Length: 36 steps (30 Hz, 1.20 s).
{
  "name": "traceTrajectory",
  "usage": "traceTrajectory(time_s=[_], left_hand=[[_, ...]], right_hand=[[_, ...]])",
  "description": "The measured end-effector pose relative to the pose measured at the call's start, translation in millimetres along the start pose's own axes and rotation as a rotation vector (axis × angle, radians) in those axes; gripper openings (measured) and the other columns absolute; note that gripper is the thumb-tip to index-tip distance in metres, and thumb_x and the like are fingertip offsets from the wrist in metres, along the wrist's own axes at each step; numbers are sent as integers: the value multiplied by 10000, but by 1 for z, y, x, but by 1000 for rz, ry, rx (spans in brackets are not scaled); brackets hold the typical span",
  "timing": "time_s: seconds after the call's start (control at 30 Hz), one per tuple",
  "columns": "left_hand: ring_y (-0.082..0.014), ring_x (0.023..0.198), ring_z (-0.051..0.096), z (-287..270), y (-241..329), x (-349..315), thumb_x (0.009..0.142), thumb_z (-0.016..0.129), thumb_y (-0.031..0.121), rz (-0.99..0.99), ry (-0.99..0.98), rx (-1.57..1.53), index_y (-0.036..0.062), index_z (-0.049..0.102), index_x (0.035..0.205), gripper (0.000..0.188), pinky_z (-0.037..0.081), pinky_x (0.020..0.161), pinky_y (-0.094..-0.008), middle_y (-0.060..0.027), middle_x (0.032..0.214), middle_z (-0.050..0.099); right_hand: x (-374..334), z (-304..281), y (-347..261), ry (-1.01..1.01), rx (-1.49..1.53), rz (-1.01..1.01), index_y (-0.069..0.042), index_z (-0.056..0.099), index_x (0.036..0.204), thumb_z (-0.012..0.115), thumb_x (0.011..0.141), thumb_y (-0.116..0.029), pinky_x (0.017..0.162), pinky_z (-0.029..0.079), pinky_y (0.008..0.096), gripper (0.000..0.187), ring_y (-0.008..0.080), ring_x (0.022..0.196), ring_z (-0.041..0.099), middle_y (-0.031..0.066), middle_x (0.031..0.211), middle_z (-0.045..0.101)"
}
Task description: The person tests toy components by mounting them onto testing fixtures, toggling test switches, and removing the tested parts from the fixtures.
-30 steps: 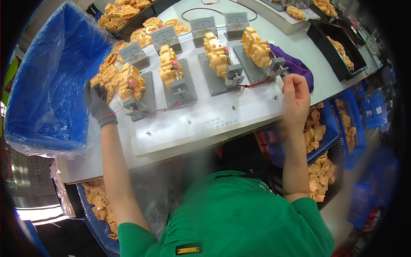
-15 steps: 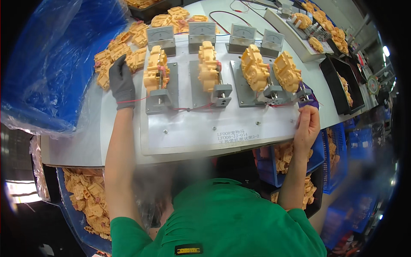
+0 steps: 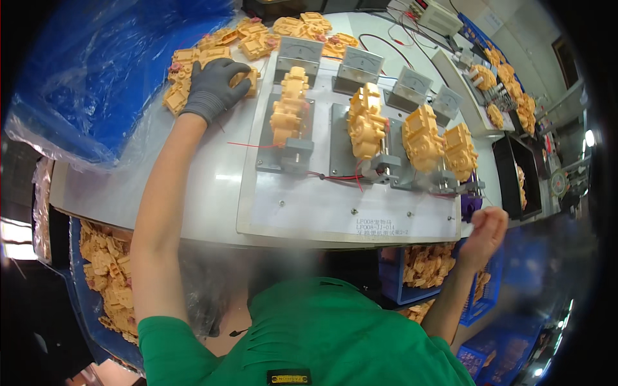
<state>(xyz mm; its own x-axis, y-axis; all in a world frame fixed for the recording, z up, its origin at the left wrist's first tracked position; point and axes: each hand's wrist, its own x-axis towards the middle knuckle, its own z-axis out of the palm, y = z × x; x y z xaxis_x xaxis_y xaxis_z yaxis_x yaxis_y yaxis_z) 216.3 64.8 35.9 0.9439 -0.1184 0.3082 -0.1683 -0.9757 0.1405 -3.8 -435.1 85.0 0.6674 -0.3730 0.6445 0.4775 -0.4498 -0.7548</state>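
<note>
My left hand (image 3: 217,87), in a grey glove, is closed round a yellow plastic gearbox (image 3: 252,82) at the near edge of a pile. My right hand (image 3: 486,233) is bare, its fingers curled together just off the white board's right end; what they hold, if anything, is hidden. Beside it sits a purple piece (image 3: 471,206), below the rightmost fixture. On the white board (image 3: 309,217), several yellow gearboxes (image 3: 365,122) stand upright in grey metal fixtures (image 3: 297,154). Red wires run between the fixtures.
Analog meters (image 3: 359,67) line the back of the board. At left is a blue bin (image 3: 84,96) lined with clear plastic. Bins of yellow parts (image 3: 109,276) stand below the table's front edge. A black tray (image 3: 518,174) and a power supply (image 3: 434,16) are at right.
My left hand has moved from beside the pile onto a gearbox, its fingers now bent over it. My right hand has drawn away from the purple piece. The view has shifted leftward.
</note>
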Motion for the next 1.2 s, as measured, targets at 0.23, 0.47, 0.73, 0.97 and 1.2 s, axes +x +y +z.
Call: traceTrajectory(time_s=[0.23, 0.47, 0.73, 0.97, 1.2], left_hand=[[-268, 1189, 575, 4, -27, -58, 874, 616, 305, -72, 289, 43, 201, 688, 1134, 289, 231, 1181, -576, -67, 1190, 638], [-259, 1209, 558, -8, -47, -54, 962, 614, 416, -166, 511, 94, 184, 670, 1216, 348, 269, 1154, -548, -56, 1186, 645], [-267, 998, 646, -8, -34, -54, 951, 586, 543, -228, 285, 101, 131, 681, 1148, 467, 406, 1031, -465, -113, 972, 705], [-262, 935, 664, -20, -24, -55, 923, 583, 615, -285, 178, 60, 98, 706, 1045, 546, 453, 954, -430, -107, 901, 686], [-269, 912, 654, -19, -18, -57, 878, 667, 574, -271, 281, -45, 98, 679, 1075, 515, 472, 934, -423, -99, 1033, 652]], right_hand=[[146, 76, -61, -370, -237, -215, -27, 598, 1202, 544, 1048, -223, 721, 408, 229, 256, 60, 782, 486, 2, 940, 565], [225, 273, 7, -1089, -704, 227, -132, 435, 1448, 615, 942, -575, 876, 537, 353, 697, 209, 1099, 618, 131, 1307, 584], [224, 368, 68, -1437, -1027, 596, -213, 124, 1622, 652, 862, -655, 903, 561, 541, 1026, 482, 1251, 553, 259, 1558, 355], [208, 410, 68, -1566, -704, 597, -278, 164, 1621, 710, 854, -578, 973, 508, 554, 989, 484, 1364, 433, 246, 1532, 407], [183, 431, 23, -1549, -680, 284, -199, 451, 1518, 752, 889, -436, 1022, 475, 416, 736, 264, 1277, 550, 196, 1482, 475]])
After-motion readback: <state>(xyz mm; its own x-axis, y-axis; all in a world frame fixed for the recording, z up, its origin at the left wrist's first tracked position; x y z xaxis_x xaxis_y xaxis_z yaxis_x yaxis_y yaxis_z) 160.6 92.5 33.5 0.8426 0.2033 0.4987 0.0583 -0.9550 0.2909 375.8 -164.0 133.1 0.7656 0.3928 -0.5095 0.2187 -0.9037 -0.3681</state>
